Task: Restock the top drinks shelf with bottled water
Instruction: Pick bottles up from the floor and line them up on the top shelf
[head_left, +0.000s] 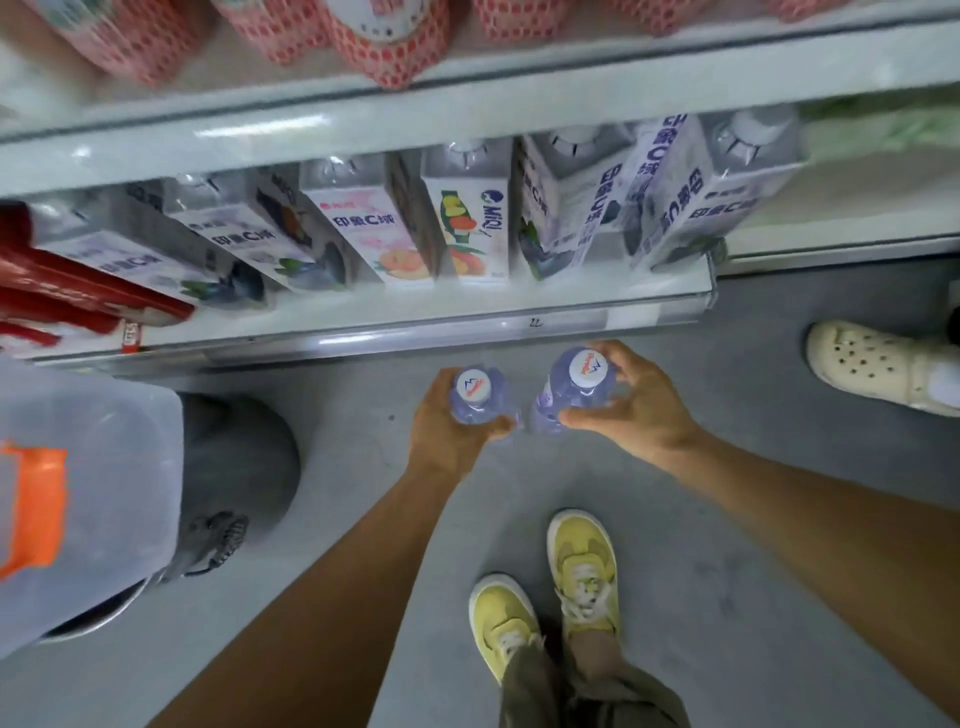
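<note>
Two water bottles in hand, low in front of the shelving.
Left hand (451, 431) grips left bottle (474, 397), right hand (631, 402) grips right bottle (574, 392), upright, side by side, near the lower shelf (467, 332) edge. Risk: the lift could clip that lip or the juice cartons (467, 223); fingers sit near the caps, so one could slip.
</note>
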